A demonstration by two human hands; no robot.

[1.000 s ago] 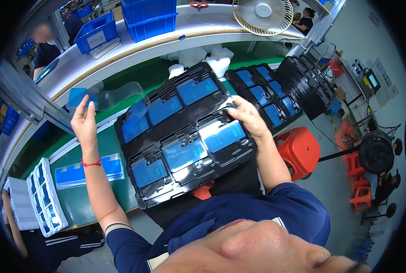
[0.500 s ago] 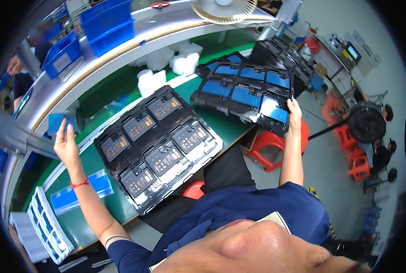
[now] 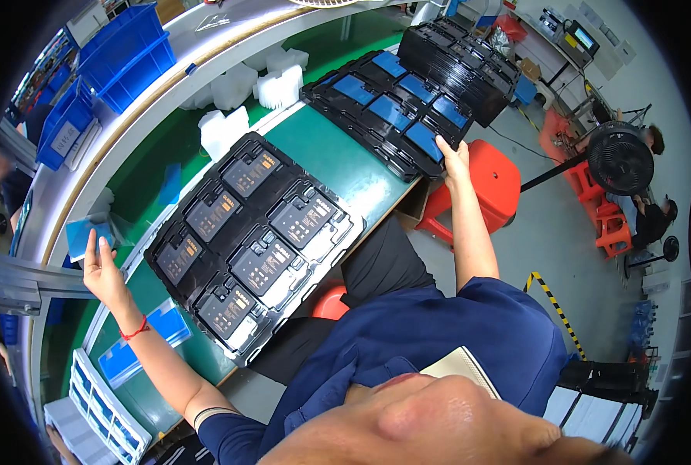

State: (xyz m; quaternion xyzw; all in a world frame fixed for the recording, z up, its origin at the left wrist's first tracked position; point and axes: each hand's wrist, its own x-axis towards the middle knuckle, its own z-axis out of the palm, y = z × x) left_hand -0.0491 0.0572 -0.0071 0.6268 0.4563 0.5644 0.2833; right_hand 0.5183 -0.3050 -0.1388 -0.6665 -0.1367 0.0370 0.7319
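Observation:
My left hand [image 3: 108,277], wearing a red cord at the wrist, is raised left of the near black tray. A small blue film [image 3: 87,239] sits at its fingertips, apparently pinched there. The near black plastic tray [image 3: 206,267] lies slanted on the bench, holding several flat black rectangular packs [image 3: 262,263] with light print, in two rows. My right hand [image 3: 455,161] grips the right near corner of another black tray [image 3: 373,130]. Blue film covers the packs [image 3: 390,113] in its pockets. That tray rests on the bench beyond the first one.
A tall stack of black trays [image 3: 458,70] stands at the far right. White foam pieces [image 3: 280,85] and blue bins [image 3: 125,62] line the back. Blue sheets [image 3: 140,349] and a white rack [image 3: 109,411] are at left. A red stool [image 3: 489,186] and black fan [image 3: 620,159] stand right.
The tray in my right hand has come down from a tilted, lifted position to lie flat on the bench. My left hand stays raised with the blue film at its fingers. The view has shifted.

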